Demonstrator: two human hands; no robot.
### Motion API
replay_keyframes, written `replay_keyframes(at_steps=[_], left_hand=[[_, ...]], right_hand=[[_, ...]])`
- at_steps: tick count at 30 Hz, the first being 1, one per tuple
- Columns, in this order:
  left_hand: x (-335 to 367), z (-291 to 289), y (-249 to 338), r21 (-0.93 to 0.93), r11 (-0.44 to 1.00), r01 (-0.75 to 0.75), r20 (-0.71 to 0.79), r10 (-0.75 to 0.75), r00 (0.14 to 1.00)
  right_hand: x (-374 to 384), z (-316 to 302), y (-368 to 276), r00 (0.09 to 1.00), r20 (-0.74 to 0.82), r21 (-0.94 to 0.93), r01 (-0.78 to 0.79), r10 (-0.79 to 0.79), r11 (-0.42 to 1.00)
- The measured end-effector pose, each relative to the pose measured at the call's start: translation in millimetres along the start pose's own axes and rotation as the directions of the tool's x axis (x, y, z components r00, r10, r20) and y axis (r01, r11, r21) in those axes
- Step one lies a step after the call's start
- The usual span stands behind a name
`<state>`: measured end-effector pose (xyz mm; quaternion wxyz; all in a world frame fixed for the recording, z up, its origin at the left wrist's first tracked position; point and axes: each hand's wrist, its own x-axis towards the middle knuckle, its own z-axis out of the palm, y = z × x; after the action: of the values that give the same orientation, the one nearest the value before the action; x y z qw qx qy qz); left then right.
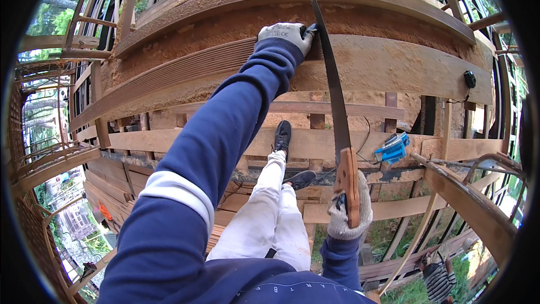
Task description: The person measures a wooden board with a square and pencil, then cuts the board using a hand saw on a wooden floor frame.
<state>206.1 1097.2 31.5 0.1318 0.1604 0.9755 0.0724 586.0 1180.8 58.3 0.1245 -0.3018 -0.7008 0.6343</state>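
Note:
My right hand [351, 214], in a pale work glove, is closed around the wooden handle of a handsaw [338, 98]. Its long dark blade points away from me, the tip over the far grooved plank. My left hand [287, 36], also gloved, grips a grooved decking board [191, 76] near its right end, with the thumb side close to the blade. That board lies on a wide plain plank [394, 62] dusted with sawdust. Whether the saw teeth touch the board cannot be made out.
Another grooved plank [236, 3] spans the far side. A blue power tool [392, 148] with a cable rests on the boards to the right, and a small black object [469, 79] sits on the wide plank's end. Gaps open between the beams underfoot. Another person [440, 276] is below right.

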Motion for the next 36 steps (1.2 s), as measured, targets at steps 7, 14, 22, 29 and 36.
replay_keyframes(at_steps=[7,14,22,29,36], left_hand=[[1,-4,8,-0.008,1.000,0.009,0.039,-0.009,0.999],[0,-3,9,-0.014,1.000,-0.003,0.020,0.003,1.000],[0,2,3,0.004,0.999,-0.032,-0.015,0.032,0.999],[3,-1,3,0.000,1.000,-0.001,0.016,0.001,1.000],[0,-1,6,-0.012,1.000,0.009,0.034,-0.009,0.999]], right_hand=[[30,13,-1,0.995,0.041,-0.047,0.098,-0.096,0.994],[26,9,0,0.972,0.070,-0.064,0.228,-0.223,0.972],[1,-3,-2,0.997,0.078,0.026,0.022,-0.024,0.999],[25,9,5,0.976,0.083,-0.121,0.209,-0.200,0.970],[49,23,-21,0.993,0.060,-0.021,0.104,-0.102,0.994]])
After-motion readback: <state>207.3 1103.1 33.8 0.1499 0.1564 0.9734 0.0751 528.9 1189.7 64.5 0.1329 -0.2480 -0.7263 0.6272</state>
